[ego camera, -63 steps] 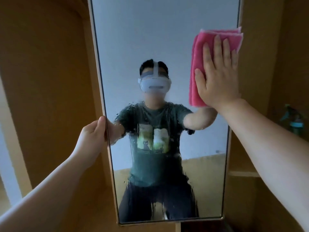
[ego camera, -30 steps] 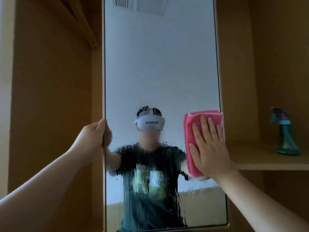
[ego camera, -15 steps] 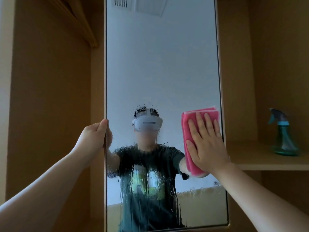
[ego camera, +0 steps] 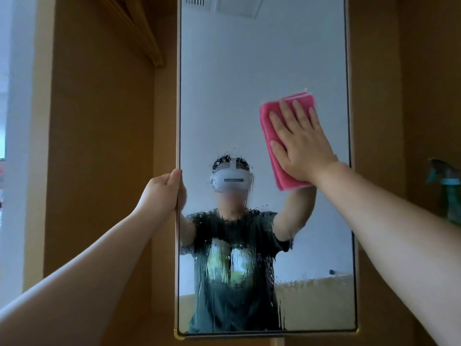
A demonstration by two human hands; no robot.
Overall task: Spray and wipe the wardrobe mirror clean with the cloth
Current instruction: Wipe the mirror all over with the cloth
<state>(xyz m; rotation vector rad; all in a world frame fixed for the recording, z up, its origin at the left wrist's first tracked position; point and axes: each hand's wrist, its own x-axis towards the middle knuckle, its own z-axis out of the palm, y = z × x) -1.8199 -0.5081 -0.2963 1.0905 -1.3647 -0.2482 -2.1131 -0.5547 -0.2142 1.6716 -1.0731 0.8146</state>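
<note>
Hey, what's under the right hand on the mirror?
A folded pink cloth, pressed flat against the mirror by the right hand. The glass behind the cloth is covered, so whether it is wet there cannot be seen.

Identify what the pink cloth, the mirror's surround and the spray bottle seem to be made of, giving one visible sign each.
Pink cloth: soft fabric, probably microfibre; it folds into thick matte layers under the right hand.
Mirror surround: looks like pale wood or laminate, matte, matching the wardrobe panels; hard to tell which.
Spray bottle: likely plastic; translucent teal body, though blurred.
</note>
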